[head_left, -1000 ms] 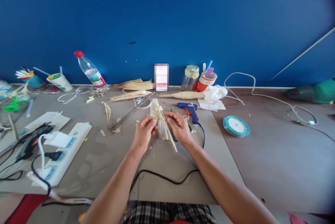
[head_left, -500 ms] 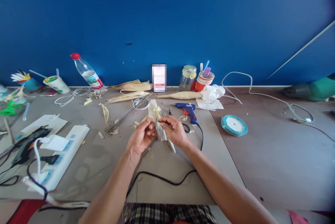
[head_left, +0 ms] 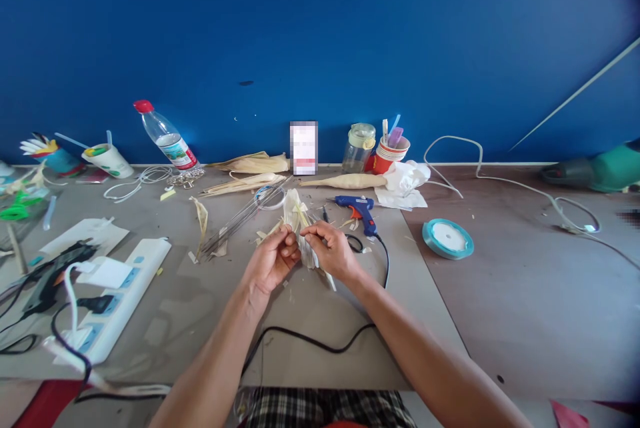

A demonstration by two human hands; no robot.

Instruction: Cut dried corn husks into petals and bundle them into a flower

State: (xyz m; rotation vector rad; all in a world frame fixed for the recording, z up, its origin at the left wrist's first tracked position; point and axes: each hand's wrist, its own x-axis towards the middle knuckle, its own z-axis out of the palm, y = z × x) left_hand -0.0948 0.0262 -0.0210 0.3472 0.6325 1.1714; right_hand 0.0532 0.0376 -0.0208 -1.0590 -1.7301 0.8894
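Observation:
My left hand [head_left: 273,259] and my right hand [head_left: 330,249] meet at the middle of the table, both pinched on a pale bundle of dried corn husk [head_left: 299,218] that stands up between them. The fingers of both hands are curled around its lower part. A blue hot glue gun [head_left: 358,208] lies just beyond my right hand, its black cord [head_left: 310,340] looping toward me. Thin metal wires [head_left: 240,220] lie to the left of the husk.
A white power strip [head_left: 117,295] and a black glue gun [head_left: 50,278] lie at left. A teal ribbon spool [head_left: 447,239] sits at right. Along the blue wall stand a water bottle [head_left: 165,137], a jar [head_left: 359,146], a red cup [head_left: 389,153] and more husks [head_left: 255,164].
Both hands have drawn closer together around the husk bundle, the right hand sliding left onto it. The view has shifted slightly.

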